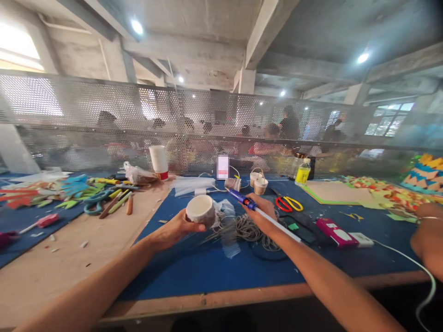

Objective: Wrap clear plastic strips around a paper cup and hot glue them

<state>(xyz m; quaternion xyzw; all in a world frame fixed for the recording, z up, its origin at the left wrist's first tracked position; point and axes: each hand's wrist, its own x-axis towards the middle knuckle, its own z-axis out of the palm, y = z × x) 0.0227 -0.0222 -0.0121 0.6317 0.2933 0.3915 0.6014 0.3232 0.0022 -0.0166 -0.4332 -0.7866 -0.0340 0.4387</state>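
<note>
My left hand (178,228) is closed round a white paper cup (200,210), its pale round end facing up and partly toward me. I cannot tell whether that end is the base or the mouth. In my right hand (261,210) is a blue glue gun (238,197), with a long white glue stick (278,226) running out of its back over my wrist. The gun's tip points away and left, apart from the cup. Beneath and between my hands lie a tangle of grey cord (247,228) and a crumpled clear plastic strip (230,244).
Red and yellow scissors (289,204), a magenta box (334,230) and a yellow-labelled bottle (303,173) lie or stand to the right. Small wrapped cups (260,184) and a spool of cord (233,184) are behind. Another person's arm (429,240) reaches in at right. Stacked cups (158,161) stand left.
</note>
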